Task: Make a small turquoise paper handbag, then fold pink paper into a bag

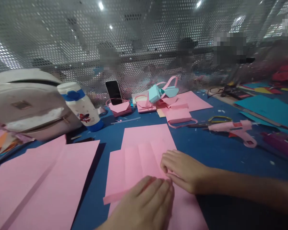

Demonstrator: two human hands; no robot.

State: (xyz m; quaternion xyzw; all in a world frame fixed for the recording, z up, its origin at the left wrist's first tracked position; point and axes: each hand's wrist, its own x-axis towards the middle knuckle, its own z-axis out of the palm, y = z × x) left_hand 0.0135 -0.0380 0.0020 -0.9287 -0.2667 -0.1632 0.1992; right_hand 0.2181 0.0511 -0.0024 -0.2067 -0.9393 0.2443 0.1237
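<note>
A pink sheet of paper (132,166) with several parallel creases lies in front of me, on top of larger pink paper (146,134). Its near left edge stands up in a narrow fold. My left hand (146,201) lies over its near right part, fingers together and bent onto the edge. Just beyond it, my right hand (182,169) has its fingers curled against the same right edge, the thumb close to my left fingertips. Both hands hide the edge between them, so the exact grip is partly covered.
More pink paper (45,179) lies at left, before a white bottle (83,108) and a pale backpack (26,105). Small pink paper bags (179,113) and a phone (113,91) stand at the back. At right are a pink glue gun (232,127), scissors (216,120) and blue paper (268,108).
</note>
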